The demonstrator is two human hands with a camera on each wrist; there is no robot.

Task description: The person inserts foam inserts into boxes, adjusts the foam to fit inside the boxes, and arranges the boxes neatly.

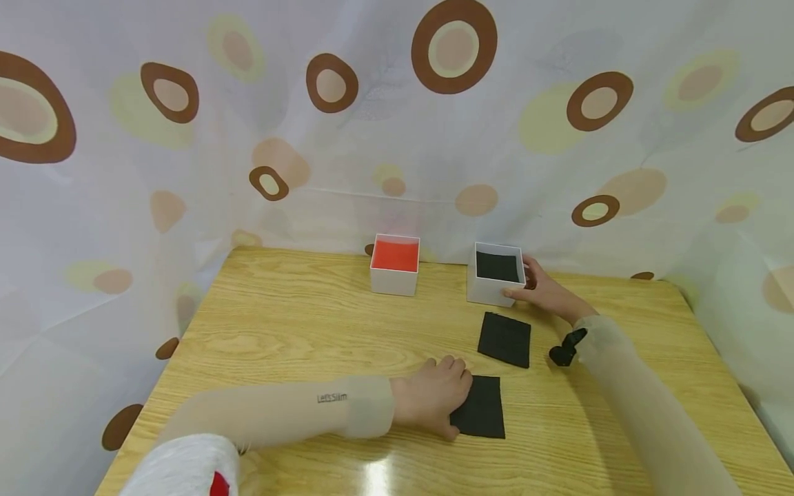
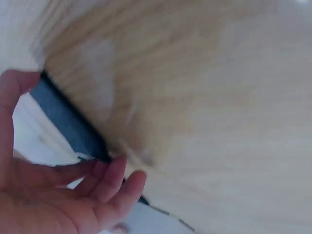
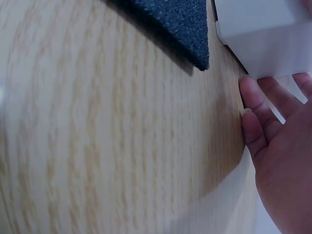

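Observation:
My left hand (image 1: 434, 394) lies at the left side of a black square pad (image 1: 486, 408) near the front of the table. In the left wrist view, the thumb meets one corner of this pad (image 2: 73, 119) while the fingertips hold its other end. At the back right, my right hand (image 1: 548, 289) grips a white open box (image 1: 486, 291), thumb on the front wall and fingers round the right side. Inside that box is black material (image 1: 497, 266). A second black square pad (image 1: 505, 339), rough-surfaced in the right wrist view, lies between the box and the left hand.
Another white box (image 1: 393, 281) stands left of the gripped one, with red material (image 1: 395, 255) inside. Both boxes are on a wooden table (image 1: 279, 324), close to a patterned curtain (image 1: 372, 151) behind it. A black wrist camera (image 1: 566, 350) sits on the right sleeve.

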